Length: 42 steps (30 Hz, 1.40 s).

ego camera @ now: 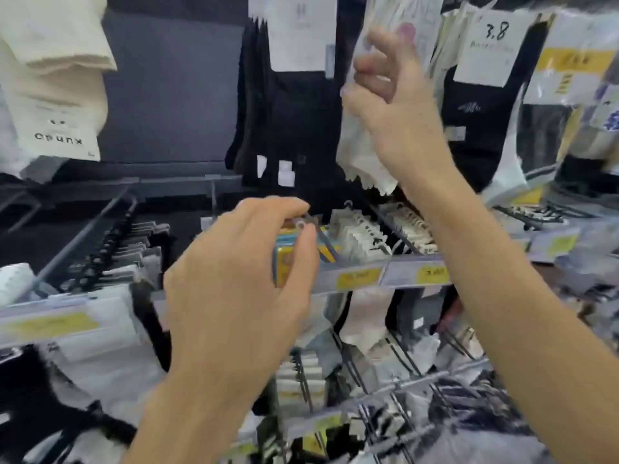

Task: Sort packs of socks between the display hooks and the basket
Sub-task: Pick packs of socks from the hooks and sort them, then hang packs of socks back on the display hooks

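The blue-and-yellow pack point(284, 259) sat at the front end of a display hook point(323, 241) on the middle rail. The print on it was too blurred to read. The left hand point(241, 262) covered most of it, with thumb and forefinger pinching its top edge right at the hook's tip.

Up and to the right, well apart from that pack, the right hand point(398, 105) was raised with its fingers curled round a white sock pack point(361, 155) in clear wrap, whose frilled lower edge hung below the wrist.

Behind the two hands hung a row of black socks point(288, 128) under a white card with unreadable marks. To the right, another white card point(497, 31) bore a handwritten "3.8" over a line of blurred writing.

At the upper left, a cream pack point(57, 105) carried one line of black lettering, seemingly upside down and not surely legible.

The price rail point(395, 262) under the hook held two yellow tags point(358, 277), and a third yellow tag point(50, 324) sat on the lower-left rail. The figures on all three were blurred.
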{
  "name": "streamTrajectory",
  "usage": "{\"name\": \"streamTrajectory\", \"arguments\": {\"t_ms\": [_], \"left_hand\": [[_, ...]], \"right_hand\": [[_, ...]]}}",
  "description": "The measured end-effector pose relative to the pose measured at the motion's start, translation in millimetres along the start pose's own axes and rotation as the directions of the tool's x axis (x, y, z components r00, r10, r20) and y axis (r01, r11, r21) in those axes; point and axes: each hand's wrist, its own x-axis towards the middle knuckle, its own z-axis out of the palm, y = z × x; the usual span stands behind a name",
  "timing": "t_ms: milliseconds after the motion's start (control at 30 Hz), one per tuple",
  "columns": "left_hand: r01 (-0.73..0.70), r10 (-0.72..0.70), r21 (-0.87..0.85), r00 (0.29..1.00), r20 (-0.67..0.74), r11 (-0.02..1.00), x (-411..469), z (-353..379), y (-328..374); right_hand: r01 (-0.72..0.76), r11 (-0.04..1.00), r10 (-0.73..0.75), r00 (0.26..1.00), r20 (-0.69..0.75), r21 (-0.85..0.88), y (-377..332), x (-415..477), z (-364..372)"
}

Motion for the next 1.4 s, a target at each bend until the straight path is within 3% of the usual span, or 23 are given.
{"name": "streamTrajectory", "arguments": {"t_ms": [67,133,200,267,367,467,533,667,733,867,1000,1167,1400], "left_hand": [[-0.083,0.092,-0.202,0.995,0.035,0.976,-12,21,26],[-0.063,0.115,-0.328,0.983,0.142,0.943,-30,56,53],[0.052,0.088,-0.384,0.938,0.336,0.922,-59,105,87],[0.166,0.073,-0.364,0.825,0.561,0.917,-103,164,124],[0.27,0.077,-0.254,0.529,0.845,0.929,-195,253,185],[0.302,0.069,-0.126,0.193,0.979,0.945,-294,327,250],[0.268,0.066,-0.068,0.016,0.998,0.961,-358,364,285],[0.154,0.058,-0.001,-0.366,0.929,0.988,-462,408,331],[0.069,0.036,-0.002,-0.486,0.873,0.998,-502,425,343],[-0.023,-0.024,0.012,-0.606,0.795,1.0,-575,467,344],[-0.063,-0.032,-0.013,-0.66,0.75,0.998,-657,524,332],[-0.095,0.027,-0.151,-0.756,0.654,0.984,-772,621,333],[-0.009,0.161,-0.234,-0.698,0.698,0.972,-926,742,352]], "right_hand": [[0.065,0.995,-0.07,0.996,0.062,0.07,11,-67,-30],[-0.025,0.992,0.0,0.979,0.202,0.12,33,-140,-65],[-0.271,0.961,0.252,0.936,0.244,0.048,69,-213,-104],[-0.545,0.838,0.54,0.82,0.189,-0.027,112,-289,-149],[-0.792,0.611,0.789,0.608,0.094,-0.007,158,-404,-220],[-0.934,0.354,0.934,0.352,-0.059,0.04,183,-512,-286],[-0.977,0.199,0.974,0.189,-0.125,0.078,195,-573,-326],[-0.995,-0.048,0.989,-0.06,-0.132,0.093,220,-670,-391],[-0.986,-0.156,0.981,-0.161,-0.109,0.057,238,-709,-415],[-0.952,-0.293,0.942,-0.303,-0.142,0.086,294,-773,-441],[-0.879,-0.396,0.851,-0.46,-0.254,0.265,383,-841,-451],[-0.728,-0.402,0.636,-0.659,-0.402,0.556,510,-940,-447],[-0.625,-0.415,0.49,-0.766,-0.417,0.661,644,-1057,-434]]}}
